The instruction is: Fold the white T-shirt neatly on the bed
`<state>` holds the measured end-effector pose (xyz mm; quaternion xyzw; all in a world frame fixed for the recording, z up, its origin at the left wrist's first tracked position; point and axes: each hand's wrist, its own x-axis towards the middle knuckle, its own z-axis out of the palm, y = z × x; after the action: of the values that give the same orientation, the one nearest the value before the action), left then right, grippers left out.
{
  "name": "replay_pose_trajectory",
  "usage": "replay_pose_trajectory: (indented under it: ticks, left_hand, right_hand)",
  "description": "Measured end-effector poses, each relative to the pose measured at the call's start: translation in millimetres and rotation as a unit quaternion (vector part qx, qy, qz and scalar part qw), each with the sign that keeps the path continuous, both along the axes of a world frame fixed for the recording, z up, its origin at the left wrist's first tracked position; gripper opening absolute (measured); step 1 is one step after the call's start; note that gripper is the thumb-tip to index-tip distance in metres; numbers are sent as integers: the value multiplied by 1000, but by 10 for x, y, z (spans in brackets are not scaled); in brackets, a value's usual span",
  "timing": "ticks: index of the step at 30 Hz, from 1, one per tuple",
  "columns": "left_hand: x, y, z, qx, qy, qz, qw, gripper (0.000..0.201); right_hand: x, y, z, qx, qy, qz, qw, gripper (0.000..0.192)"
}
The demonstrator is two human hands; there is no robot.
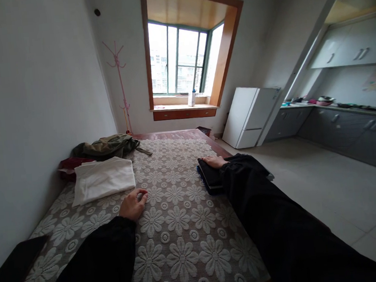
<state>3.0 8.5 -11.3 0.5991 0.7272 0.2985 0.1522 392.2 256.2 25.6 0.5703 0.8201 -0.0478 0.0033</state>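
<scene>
Toward the right edge of the floral lace tablecloth, a stack of folded dark cloth lies flat, a blue layer showing under the black one. The right hand rests on the stack's far left corner, fingers close together; whether they pinch the fabric or only press it, I cannot tell. The left hand holds nothing visible, its thumb and forefinger loosely curved toward each other, just beside a folded white cloth. Both dark and white pieces are already folded, so the folding looks largely done. Beyond the white cloth, an olive-green backpack lies slumped, unpacked or not I cannot tell; any further work left does not show.
</scene>
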Motion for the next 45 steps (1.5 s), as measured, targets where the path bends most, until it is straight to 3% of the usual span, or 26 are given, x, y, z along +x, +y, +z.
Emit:
replay_pose_trajectory:
  ticks: [10,18,23,28,31,34,36,41,45]
  left_hand:
    - [-25,0,-18,20,0,3,1000,26]
    - [-369,70,-35,105,98,38,989,35]
    - [-422,92,-133,93,104,29,990,34]
    - [-400,94,-159,69,143,18,987,19]
    - [-386,88,-168,64,156,20,985,23]
    - [-377,101,-194,65,159,18,985,31]
    - [-379,116,-207,67,162,16,984,33]
    - [-402,93,-200,70,187,49,979,36]
    - [-387,59,-233,53,200,69,976,34]
  right_hand:
    - [-32,-221,27,15,-39,2,999,56]
    - [-87,-335,22,83,-49,-13,995,55]
    - [-229,-477,76,143,-49,-24,988,58]
    - [-333,-722,-68,148,-32,-9,988,60]
    - [-382,-832,-72,153,-29,-12,988,63]
    - [-600,-988,-39,186,-13,12,982,70]
    - [-880,-1167,-86,192,28,71,979,71]
    - [-1669,-1679,-466,115,149,205,961,63]
    - [-1873,-1768,-704,69,204,228,950,53]
